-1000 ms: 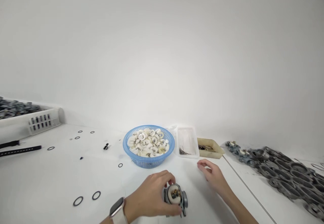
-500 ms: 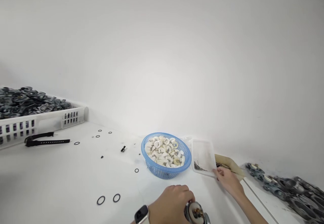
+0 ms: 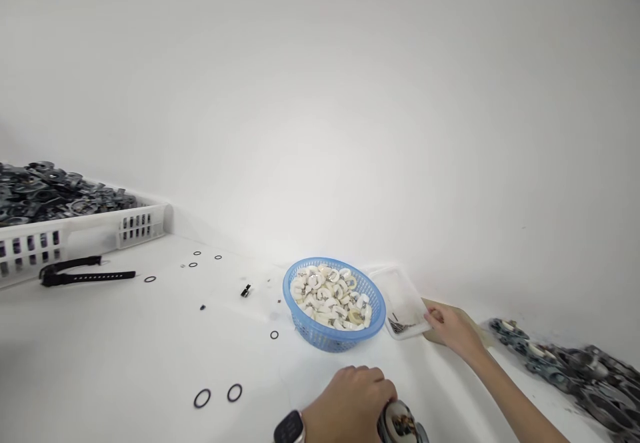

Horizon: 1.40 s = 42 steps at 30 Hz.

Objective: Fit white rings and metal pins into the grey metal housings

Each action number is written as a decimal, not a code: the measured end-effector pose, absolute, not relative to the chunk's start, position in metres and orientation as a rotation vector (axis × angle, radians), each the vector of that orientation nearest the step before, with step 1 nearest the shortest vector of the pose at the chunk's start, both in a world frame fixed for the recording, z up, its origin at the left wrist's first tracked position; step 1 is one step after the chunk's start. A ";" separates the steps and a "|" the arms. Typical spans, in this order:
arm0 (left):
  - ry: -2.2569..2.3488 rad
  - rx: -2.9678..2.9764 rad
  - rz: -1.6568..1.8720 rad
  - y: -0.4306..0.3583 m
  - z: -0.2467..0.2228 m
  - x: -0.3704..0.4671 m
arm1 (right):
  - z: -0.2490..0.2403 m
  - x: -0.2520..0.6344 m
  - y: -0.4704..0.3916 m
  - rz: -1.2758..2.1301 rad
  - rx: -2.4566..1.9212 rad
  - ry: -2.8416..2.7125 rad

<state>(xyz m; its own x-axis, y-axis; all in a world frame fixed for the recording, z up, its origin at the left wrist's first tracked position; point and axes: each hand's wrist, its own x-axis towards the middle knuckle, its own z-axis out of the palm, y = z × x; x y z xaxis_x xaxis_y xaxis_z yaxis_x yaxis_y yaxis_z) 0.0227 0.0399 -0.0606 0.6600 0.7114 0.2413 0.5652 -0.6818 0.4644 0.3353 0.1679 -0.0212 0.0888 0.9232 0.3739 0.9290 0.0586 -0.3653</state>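
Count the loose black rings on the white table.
7: two large rings left of the watch, one by the blue basket, one off the black strap's tip, three farther back toward the wall. Others may be hidden.

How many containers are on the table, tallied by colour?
White: 2, the slotted crate and the small tray
Blue: 1, the round basket
Beige: 1, the box partly hidden by the right hand
Total: 4

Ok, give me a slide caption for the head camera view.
Left hand holds a metal part; right hand touches a white tray beside a blue basket of white pieces.
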 end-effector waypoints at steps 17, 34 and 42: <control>0.970 2.342 0.658 0.023 -0.034 0.009 | 0.003 0.316 0.108 0.172 -1.706 -1.913; 1.002 2.278 0.851 0.041 -0.035 -0.001 | 0.000 0.250 0.006 0.371 -1.338 -2.637; 1.031 2.483 0.712 0.028 -0.028 0.003 | 0.010 0.348 -0.046 0.246 -1.796 -2.061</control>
